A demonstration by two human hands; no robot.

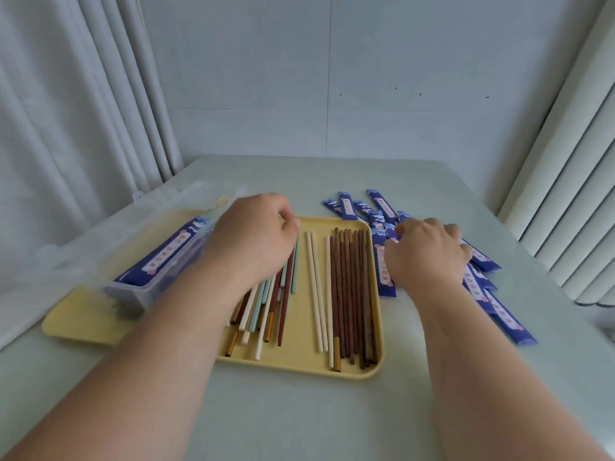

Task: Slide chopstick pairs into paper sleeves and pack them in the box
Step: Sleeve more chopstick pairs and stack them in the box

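A yellow tray holds loose chopsticks: a mixed pile on the left, a white pair in the middle and a brown group on the right. My left hand hovers over the far ends of the mixed pile with its fingers curled down; its fingertips are hidden. Blue paper sleeves lie scattered to the right of the tray. My right hand rests on them and pinches one sleeve near its top. At the left, a clear plastic box holds a sleeved pair.
The box stands on a second yellow tray near the table's left edge. White curtains hang at the left and the right, and a pale wall stands behind the table. Bare tabletop lies in front of the tray and beyond it.
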